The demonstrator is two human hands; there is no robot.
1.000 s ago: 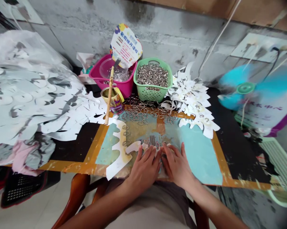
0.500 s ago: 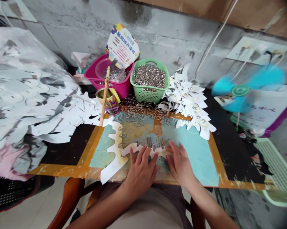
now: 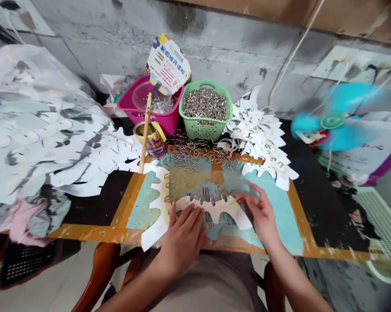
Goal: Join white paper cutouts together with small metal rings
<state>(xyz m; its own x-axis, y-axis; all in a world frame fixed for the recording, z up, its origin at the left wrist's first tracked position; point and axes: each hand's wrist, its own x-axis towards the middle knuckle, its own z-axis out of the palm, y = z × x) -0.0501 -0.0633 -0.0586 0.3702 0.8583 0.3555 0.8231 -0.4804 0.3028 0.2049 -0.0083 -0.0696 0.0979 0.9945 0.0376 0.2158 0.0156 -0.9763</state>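
My spread left hand [image 3: 184,238] rests on a scalloped white paper strip [image 3: 227,209]; my right hand [image 3: 260,210], loosely parted, flanks its edge.

paper strip [image 3: 238,211]: white | ring pile [image 3: 186,157]: silver | tub [image 3: 170,124]: magenta | basket [image 3: 204,131]: green | fan blades [image 3: 353,97]: turquoise

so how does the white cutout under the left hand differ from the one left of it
The middle cutout lies crosswise; the left cutout runs front to back. The middle cutout has rings along its far edge, the left cutout along its right edge. Both are white and notched.
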